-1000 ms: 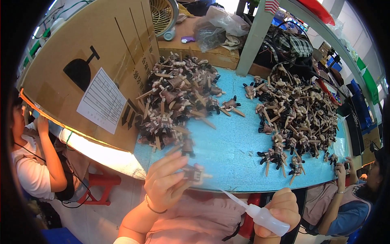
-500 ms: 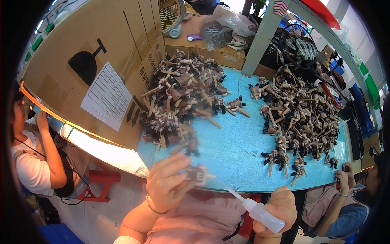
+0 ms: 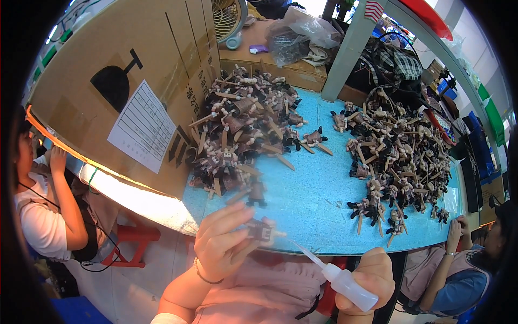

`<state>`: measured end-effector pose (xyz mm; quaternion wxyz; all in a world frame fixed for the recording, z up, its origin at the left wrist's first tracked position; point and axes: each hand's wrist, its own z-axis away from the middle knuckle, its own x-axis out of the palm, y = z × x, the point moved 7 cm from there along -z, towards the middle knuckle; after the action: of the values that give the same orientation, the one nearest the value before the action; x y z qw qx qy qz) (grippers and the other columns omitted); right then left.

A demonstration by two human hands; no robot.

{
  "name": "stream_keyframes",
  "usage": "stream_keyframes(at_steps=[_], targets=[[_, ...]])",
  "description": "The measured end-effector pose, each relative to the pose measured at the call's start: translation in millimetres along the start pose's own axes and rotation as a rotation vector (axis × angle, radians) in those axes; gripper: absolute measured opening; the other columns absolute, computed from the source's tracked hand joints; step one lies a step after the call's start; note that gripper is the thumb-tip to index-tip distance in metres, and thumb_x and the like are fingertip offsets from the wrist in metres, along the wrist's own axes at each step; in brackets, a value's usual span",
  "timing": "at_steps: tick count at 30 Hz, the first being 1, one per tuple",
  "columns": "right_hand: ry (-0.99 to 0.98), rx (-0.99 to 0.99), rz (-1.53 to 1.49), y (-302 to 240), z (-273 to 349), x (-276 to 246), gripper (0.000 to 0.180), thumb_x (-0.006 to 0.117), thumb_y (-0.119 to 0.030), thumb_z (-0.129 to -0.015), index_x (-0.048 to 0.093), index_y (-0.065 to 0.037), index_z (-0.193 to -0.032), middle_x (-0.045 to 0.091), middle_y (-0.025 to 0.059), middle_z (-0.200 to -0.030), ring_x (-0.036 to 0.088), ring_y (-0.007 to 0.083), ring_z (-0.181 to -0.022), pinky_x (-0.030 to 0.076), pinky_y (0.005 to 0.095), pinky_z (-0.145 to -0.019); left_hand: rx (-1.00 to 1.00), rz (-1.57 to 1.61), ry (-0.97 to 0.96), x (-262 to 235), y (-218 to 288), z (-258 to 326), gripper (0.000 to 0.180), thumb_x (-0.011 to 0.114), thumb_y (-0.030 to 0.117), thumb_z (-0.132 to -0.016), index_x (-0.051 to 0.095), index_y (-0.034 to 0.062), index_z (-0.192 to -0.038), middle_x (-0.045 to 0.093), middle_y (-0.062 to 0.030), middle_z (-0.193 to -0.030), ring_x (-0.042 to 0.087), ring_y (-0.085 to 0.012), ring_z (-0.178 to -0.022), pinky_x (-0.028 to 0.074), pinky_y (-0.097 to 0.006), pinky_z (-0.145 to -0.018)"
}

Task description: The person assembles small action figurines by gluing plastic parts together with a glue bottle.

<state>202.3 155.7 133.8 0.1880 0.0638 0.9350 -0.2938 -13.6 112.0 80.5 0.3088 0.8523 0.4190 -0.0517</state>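
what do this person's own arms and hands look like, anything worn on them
Both hands are bare, with no gloves. The left hand has a thin dark bracelet at the wrist, and the edge of a whitish sleeve shows lower on that forearm. On the right hand I see no ring; little of its forearm shows.

On the tabletop (image 3: 310,200) before you, a pile of figurines (image 3: 237,123) lies just short of twelve o'clock beside the carton (image 3: 145,54) at eleven, with a second pile (image 3: 402,156) between one and two, while your left hand (image 3: 218,243) holds a figurine (image 3: 262,233) at eleven and your right hand (image 3: 376,272) a bottle (image 3: 352,289) near three.
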Motion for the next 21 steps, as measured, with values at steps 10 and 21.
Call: stream_keyframes(at_steps=[10,21], targets=[[-0.002,0.011,0.02,-3.5,-2.7,1.0,0.051,0.071,-0.053,-0.068,0.053,-0.011,-0.089,0.048,-0.0034,-0.066,0.042,0.0135,-0.057,0.03,0.0282,-0.053,0.006,0.004,-0.018,0.7,-0.1,0.0,0.047,0.081,0.007,-0.058,0.048,0.0075,-0.092,0.063,-0.0134,-0.104,0.061,-0.0326,-0.097,0.052,-0.037,-0.078],[-0.046,-0.016,-0.037,-5.6,-2.1,-5.1,0.05,0.074,-0.05,-0.067,0.057,-0.01,-0.092,0.051,-0.0018,-0.065,0.044,0.0138,-0.057,0.03,0.0277,-0.052,-0.027,0.029,-0.006,0.9,-0.2,-1.9,0.048,0.08,0.004,-0.059,0.047,0.0068,-0.093,0.063,-0.0148,-0.103,0.061,-0.0337,-0.098,0.052,-0.038,-0.079]])
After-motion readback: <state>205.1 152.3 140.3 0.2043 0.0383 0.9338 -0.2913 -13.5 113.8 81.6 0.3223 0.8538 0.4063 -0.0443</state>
